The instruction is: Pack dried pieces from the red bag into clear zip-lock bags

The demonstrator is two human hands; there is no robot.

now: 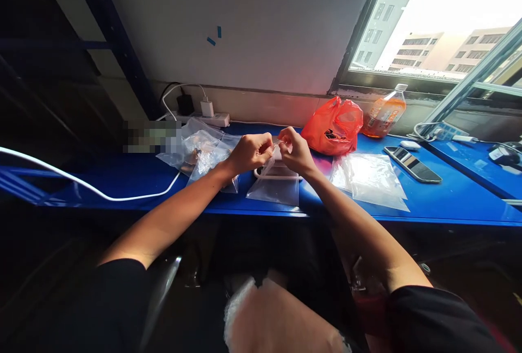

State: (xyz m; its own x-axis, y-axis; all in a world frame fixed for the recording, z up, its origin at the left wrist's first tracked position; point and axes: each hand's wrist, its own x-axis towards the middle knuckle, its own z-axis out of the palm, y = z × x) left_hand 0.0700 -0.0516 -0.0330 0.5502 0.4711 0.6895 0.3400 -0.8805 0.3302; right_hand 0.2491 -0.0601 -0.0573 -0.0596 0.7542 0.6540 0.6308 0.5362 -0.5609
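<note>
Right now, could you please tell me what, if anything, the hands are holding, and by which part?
The left hand and right hand pinch a clear plastic bag by its upper end.

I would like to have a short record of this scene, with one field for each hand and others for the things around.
Left hand: pinches the top of a clear bag
Right hand: pinches the same bag's top, close to the left
Surface: blue table
To the left: filled clear bags, contents unclear
To the right: flat clear bags, phone
Toward the wall: red plastic bag, bottle of orange liquid, power strip
</note>
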